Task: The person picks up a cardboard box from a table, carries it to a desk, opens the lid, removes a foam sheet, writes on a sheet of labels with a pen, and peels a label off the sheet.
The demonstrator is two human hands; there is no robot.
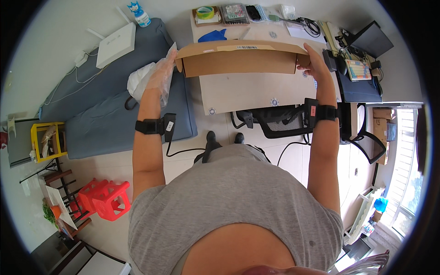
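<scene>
A long, shallow brown cardboard box (240, 64) is held out in front of me, level from side to side, with a label on its top edge. My left hand (166, 68) presses against its left end, fingers partly hidden behind the cardboard. A crinkled clear plastic bag (167, 90) hangs around that hand and wrist. At the right end of the box, my right hand (316, 64) is closed on the corner, its thumb up along the top. Each of my wrists wears a black strap with a small device.
Beneath the box stands a light table (238, 94). A blue-grey sofa (119, 110) is at the left, carrying a white router (116, 45) and a white bag (140, 82). A black mesh chair (279, 121) is tucked under the table. Red stools (110, 199) stand lower left.
</scene>
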